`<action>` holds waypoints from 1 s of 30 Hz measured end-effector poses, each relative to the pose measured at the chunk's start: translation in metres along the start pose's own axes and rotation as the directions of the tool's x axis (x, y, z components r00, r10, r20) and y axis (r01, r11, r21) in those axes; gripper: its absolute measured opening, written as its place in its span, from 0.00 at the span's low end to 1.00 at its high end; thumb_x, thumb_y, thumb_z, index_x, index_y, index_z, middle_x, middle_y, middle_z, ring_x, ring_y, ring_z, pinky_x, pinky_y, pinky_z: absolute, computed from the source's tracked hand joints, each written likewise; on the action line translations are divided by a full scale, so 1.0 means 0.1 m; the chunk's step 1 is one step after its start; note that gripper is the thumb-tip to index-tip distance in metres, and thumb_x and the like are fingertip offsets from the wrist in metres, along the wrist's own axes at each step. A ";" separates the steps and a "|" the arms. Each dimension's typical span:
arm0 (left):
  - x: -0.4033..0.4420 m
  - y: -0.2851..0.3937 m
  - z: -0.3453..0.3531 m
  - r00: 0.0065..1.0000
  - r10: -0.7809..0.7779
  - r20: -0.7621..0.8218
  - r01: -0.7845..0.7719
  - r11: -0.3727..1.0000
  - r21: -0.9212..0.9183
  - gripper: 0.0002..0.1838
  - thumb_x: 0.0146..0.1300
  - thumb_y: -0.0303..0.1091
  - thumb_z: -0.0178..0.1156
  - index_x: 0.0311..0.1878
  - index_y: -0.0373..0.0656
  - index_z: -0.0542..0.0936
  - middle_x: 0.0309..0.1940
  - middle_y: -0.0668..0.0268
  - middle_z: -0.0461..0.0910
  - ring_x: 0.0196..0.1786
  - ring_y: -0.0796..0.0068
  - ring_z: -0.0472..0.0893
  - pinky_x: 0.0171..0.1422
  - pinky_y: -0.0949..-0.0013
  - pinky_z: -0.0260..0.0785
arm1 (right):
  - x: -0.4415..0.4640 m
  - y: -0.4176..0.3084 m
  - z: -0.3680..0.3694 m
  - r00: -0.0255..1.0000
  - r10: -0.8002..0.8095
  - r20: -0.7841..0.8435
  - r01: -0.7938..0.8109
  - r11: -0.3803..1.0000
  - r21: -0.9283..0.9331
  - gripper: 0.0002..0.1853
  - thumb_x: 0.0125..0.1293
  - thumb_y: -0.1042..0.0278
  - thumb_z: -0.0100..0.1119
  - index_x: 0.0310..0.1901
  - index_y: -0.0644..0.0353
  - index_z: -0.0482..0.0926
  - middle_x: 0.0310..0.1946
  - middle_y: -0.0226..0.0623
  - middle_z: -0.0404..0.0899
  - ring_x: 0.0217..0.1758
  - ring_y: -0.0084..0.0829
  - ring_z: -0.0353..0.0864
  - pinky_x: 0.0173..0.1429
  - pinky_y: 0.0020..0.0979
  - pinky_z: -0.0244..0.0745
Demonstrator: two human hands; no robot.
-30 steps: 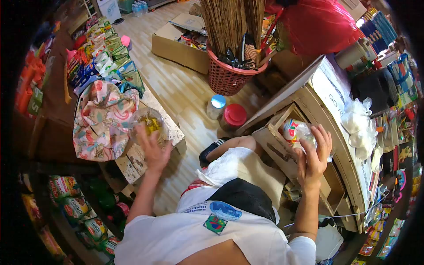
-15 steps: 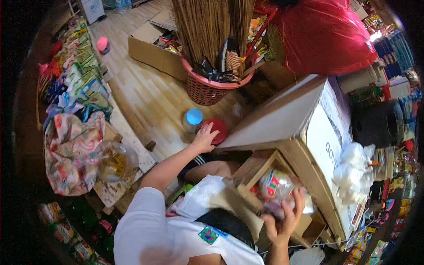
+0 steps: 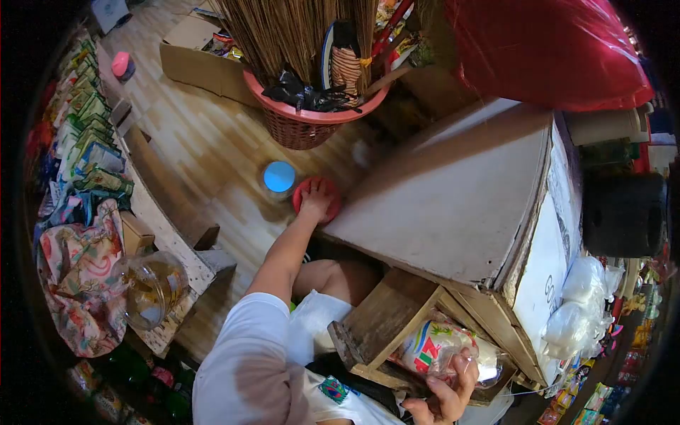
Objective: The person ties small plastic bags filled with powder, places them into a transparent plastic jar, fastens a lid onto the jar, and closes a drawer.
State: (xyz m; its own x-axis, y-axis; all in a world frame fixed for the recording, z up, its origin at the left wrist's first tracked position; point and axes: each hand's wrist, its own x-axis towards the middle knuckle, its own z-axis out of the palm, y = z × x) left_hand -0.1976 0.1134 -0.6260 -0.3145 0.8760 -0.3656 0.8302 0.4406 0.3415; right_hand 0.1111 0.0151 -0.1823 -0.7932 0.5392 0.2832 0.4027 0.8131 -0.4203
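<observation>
Floor (image 3: 188,113): blue-lidded jar (image 3: 278,177), red-lidded jar (image 3: 331,210), pink basket (image 3: 301,129), cardboard box (image 3: 212,76). Bench (image 3: 146,207): clear jar (image 3: 152,289), patterned cloth (image 3: 81,269), packets (image 3: 88,142).

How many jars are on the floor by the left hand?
2: the blue-lidded jar, and the red-lidded jar beside it, under the left hand. Others may be hidden from this view.

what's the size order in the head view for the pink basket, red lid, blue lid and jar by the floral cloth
1. Basket
2. Jar
3. Red lid, partly covered
4. Blue lid
</observation>
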 end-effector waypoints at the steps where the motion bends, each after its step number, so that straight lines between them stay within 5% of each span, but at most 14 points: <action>1: -0.02 0.02 -0.05 1.000 0.014 -0.013 -0.014 1.000 0.020 0.38 0.41 0.42 0.71 0.62 0.60 0.73 0.73 0.55 0.49 0.74 0.46 0.48 0.66 0.33 0.55 | 0.01 -0.02 0.00 1.000 0.006 -0.007 -0.006 1.000 -0.017 0.26 0.62 0.46 0.62 0.43 0.66 0.80 0.60 0.59 0.69 0.64 0.61 0.66 0.65 0.54 0.63; 5: -0.39 0.04 -0.44 0.995 0.002 -0.098 -0.004 1.000 -0.023 0.40 0.38 0.45 0.72 0.61 0.57 0.74 0.64 0.54 0.62 0.66 0.49 0.61 0.57 0.40 0.64 | 0.16 -0.12 -0.04 0.999 0.047 0.018 -0.046 0.997 -0.054 0.21 0.62 0.51 0.63 0.40 0.65 0.80 0.56 0.57 0.74 0.62 0.59 0.69 0.66 0.55 0.61; 6: -0.53 0.05 -0.57 0.991 -0.019 -0.131 0.011 0.998 -0.059 0.41 0.37 0.46 0.73 0.61 0.56 0.73 0.61 0.54 0.65 0.63 0.50 0.64 0.56 0.43 0.65 | -0.03 -0.01 -0.01 0.995 0.102 -0.004 -0.102 0.994 -0.028 0.31 0.57 0.37 0.63 0.43 0.62 0.77 0.61 0.59 0.67 0.66 0.60 0.64 0.67 0.54 0.58; 9: -1.16 0.00 -0.89 0.923 -0.079 -0.376 -0.002 0.977 -0.211 0.42 0.35 0.47 0.72 0.60 0.53 0.73 0.54 0.53 0.68 0.60 0.50 0.66 0.56 0.46 0.65 | -0.13 0.06 0.02 0.982 0.125 -0.142 -0.114 0.990 0.085 0.26 0.59 0.41 0.62 0.41 0.61 0.76 0.59 0.57 0.69 0.64 0.58 0.65 0.66 0.54 0.59; 10: -1.44 -0.04 -1.05 0.898 -0.079 -0.433 -0.019 0.976 -0.217 0.42 0.36 0.48 0.72 0.61 0.50 0.73 0.55 0.52 0.67 0.59 0.49 0.66 0.57 0.46 0.63 | -0.02 -0.10 -0.03 0.978 0.153 -0.140 -0.143 0.987 0.079 0.19 0.61 0.51 0.62 0.42 0.60 0.75 0.56 0.54 0.71 0.63 0.57 0.66 0.65 0.55 0.59; 16: -3.54 -0.36 -2.25 0.643 -0.308 -0.701 0.197 0.951 -0.237 0.43 0.32 0.46 0.74 0.59 0.49 0.74 0.57 0.51 0.68 0.61 0.47 0.67 0.63 0.49 0.61 | -0.01 -0.41 -0.06 0.918 -0.221 -0.330 0.180 0.972 -0.150 0.06 0.64 0.70 0.62 0.38 0.60 0.75 0.46 0.46 0.76 0.58 0.52 0.69 0.63 0.57 0.62; 19: -4.35 -0.62 -2.29 0.482 -0.449 -0.753 0.462 0.860 -0.217 0.44 0.37 0.48 0.73 0.62 0.50 0.71 0.59 0.53 0.66 0.60 0.49 0.66 0.62 0.49 0.60 | -0.04 -0.42 0.00 0.853 -0.465 -0.237 0.456 0.885 -0.097 0.15 0.60 0.55 0.66 0.41 0.54 0.75 0.49 0.46 0.74 0.60 0.46 0.67 0.66 0.58 0.56; 20: -4.50 -0.71 -2.22 0.481 -0.492 -0.726 0.501 0.834 -0.233 0.44 0.37 0.48 0.72 0.63 0.50 0.71 0.59 0.53 0.66 0.61 0.48 0.66 0.63 0.49 0.60 | -0.05 -0.51 0.10 0.872 -0.420 -0.250 0.413 0.907 -0.084 0.13 0.61 0.62 0.62 0.43 0.60 0.74 0.53 0.51 0.73 0.60 0.55 0.68 0.64 0.56 0.61; 21: -4.62 -0.85 -2.11 0.476 -0.530 -0.702 0.536 0.807 -0.246 0.44 0.38 0.49 0.72 0.63 0.50 0.71 0.60 0.52 0.66 0.61 0.48 0.65 0.64 0.48 0.59 | 0.17 -0.58 0.37 0.779 -0.514 -0.359 0.577 0.812 0.089 0.09 0.57 0.71 0.61 0.39 0.60 0.75 0.50 0.49 0.74 0.56 0.54 0.70 0.61 0.56 0.64; 23: -4.76 -1.06 -1.90 0.466 -0.567 -0.679 0.578 0.776 -0.251 0.44 0.39 0.50 0.72 0.63 0.49 0.71 0.62 0.51 0.64 0.64 0.47 0.64 0.67 0.46 0.57 | 0.50 -1.02 0.60 0.840 -0.499 -0.213 0.541 0.793 0.280 0.10 0.49 0.75 0.65 0.34 0.62 0.78 0.45 0.49 0.77 0.51 0.52 0.74 0.57 0.51 0.67; 25: -4.75 -1.35 -1.70 0.535 -0.545 -0.645 0.489 0.823 -0.290 0.44 0.42 0.53 0.70 0.65 0.48 0.70 0.66 0.49 0.61 0.67 0.44 0.60 0.71 0.46 0.55 | 0.76 -1.29 1.05 0.794 -0.580 -0.181 0.602 0.714 0.357 0.12 0.49 0.71 0.67 0.37 0.59 0.79 0.43 0.45 0.76 0.47 0.48 0.75 0.51 0.44 0.67; 26: -4.72 -1.43 -1.65 0.581 -0.413 -0.701 0.534 0.844 -0.054 0.45 0.42 0.55 0.69 0.66 0.48 0.69 0.67 0.48 0.60 0.67 0.44 0.62 0.72 0.49 0.55 | 0.83 -1.42 1.25 0.793 -0.603 -0.088 0.587 0.717 0.376 0.13 0.48 0.72 0.68 0.38 0.61 0.79 0.45 0.45 0.77 0.51 0.46 0.74 0.55 0.43 0.66; 27: -4.72 -1.49 -1.75 0.696 -0.388 -0.603 0.434 0.898 -0.077 0.46 0.42 0.55 0.69 0.66 0.48 0.69 0.68 0.47 0.59 0.67 0.44 0.62 0.72 0.49 0.55 | 0.90 -1.53 1.47 0.782 -0.623 0.018 0.562 0.717 0.412 0.15 0.49 0.70 0.68 0.40 0.59 0.80 0.49 0.46 0.75 0.54 0.47 0.72 0.57 0.44 0.65; 30: -4.79 -1.50 -1.85 0.759 -0.337 -0.557 0.376 0.925 -0.048 0.49 0.41 0.53 0.69 0.69 0.48 0.64 0.70 0.47 0.57 0.71 0.43 0.59 0.72 0.47 0.54 | 1.18 -1.83 2.29 0.682 -0.694 0.229 0.568 0.701 0.432 0.29 0.47 0.65 0.71 0.55 0.51 0.76 0.62 0.49 0.67 0.63 0.51 0.67 0.64 0.45 0.64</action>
State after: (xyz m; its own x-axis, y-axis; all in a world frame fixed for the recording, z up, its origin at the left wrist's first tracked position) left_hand -0.2571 -0.3359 -0.3421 -0.7751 0.6254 0.0899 0.6279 0.7466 0.2198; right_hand -0.1611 -0.1201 -0.2695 -0.9255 -0.2467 0.2875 -0.3654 0.7814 -0.5059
